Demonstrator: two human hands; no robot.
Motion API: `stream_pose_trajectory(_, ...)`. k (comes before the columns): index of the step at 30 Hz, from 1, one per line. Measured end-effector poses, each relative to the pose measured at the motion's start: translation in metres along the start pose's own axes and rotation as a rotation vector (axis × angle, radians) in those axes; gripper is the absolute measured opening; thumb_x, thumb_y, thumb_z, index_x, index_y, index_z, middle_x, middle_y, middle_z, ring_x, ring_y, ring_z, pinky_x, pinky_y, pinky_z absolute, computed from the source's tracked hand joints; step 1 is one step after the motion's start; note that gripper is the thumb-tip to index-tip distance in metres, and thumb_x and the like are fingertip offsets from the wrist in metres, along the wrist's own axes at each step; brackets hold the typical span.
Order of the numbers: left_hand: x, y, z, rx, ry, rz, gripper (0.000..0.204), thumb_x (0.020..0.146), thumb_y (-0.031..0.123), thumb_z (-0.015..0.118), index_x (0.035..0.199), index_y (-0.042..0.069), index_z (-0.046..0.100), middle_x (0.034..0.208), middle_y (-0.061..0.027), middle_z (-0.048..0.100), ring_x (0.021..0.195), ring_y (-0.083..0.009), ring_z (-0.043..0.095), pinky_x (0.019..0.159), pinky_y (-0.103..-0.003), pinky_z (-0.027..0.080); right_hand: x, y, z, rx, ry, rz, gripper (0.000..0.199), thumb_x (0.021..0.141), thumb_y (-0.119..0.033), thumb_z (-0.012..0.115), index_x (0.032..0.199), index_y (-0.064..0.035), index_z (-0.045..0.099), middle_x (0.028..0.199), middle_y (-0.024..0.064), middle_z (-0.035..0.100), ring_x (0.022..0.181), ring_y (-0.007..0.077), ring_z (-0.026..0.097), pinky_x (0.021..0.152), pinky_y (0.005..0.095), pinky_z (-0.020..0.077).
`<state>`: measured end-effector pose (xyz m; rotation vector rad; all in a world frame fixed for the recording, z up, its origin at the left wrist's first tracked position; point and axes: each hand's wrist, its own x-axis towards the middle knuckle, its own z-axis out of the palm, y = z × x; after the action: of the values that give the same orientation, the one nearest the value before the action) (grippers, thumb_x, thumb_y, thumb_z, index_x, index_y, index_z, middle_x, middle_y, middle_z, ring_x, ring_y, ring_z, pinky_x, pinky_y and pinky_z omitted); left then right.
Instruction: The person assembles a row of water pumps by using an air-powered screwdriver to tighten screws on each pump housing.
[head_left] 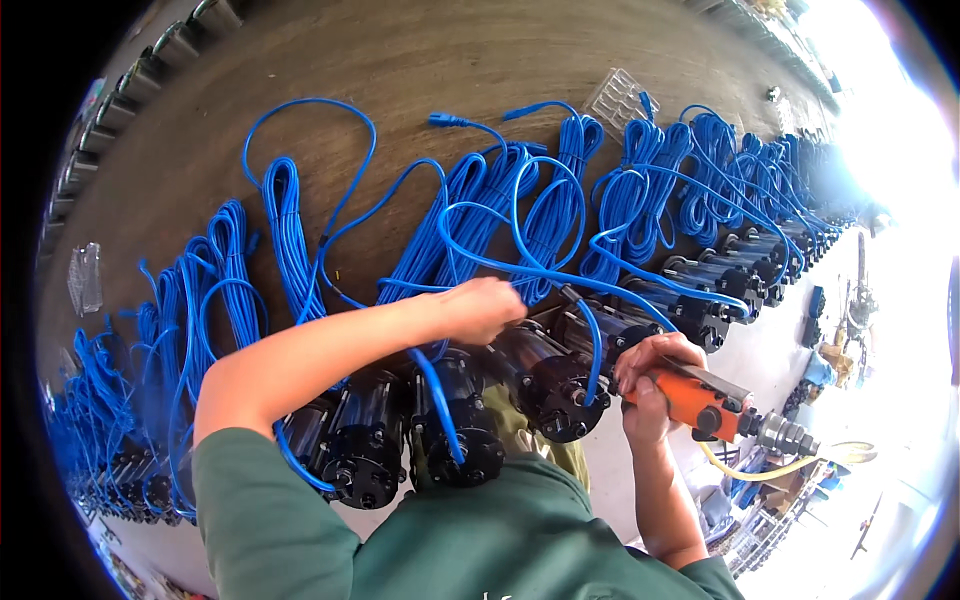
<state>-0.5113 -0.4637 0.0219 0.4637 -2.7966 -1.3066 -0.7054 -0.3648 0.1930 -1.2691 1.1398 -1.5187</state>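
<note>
My left hand [480, 308] is closed, with its fingers curled, over the far end of a clear cylinder with a black end cap [566, 398]. Whatever its fingers hold, if anything, is hidden. A blue cable [596, 345] runs into that cap. To its right, my right hand [652, 370] is wrapped round an orange air tool [695, 402], whose metal fitting points away to the right. From that fitting trails a yellow hose [760, 472]. Close by on the left stands another black-capped cylinder [458, 440], also with a blue cable.
Similar cylinders [700, 310] line the near table edge on both sides. Behind them lie several bundled blue cables [290, 230], some loops crossing between my arms. A clear plastic tray [620, 98] rests on the brown table [400, 70]. Metal cylinders [145, 75] stand along the far left edge.
</note>
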Motion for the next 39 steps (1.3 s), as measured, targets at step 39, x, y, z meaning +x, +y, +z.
stream_pose_trajectory(39,-0.054,0.005,0.014,0.321,0.27,0.063,0.015,0.085,0.022,0.067,0.078,0.009,0.064,0.087,-0.0084,0.062,0.089,-0.0291,0.065,0.076,-0.042,0.056,0.002,-0.016,0.029,-0.101,-0.626,-0.164,0.026,0.086,-0.005,0.065,0.109,0.0011,0.055,0.088,0.014,0.059,0.063,0.0137,0.058,0.057,0.0276,0.0523)
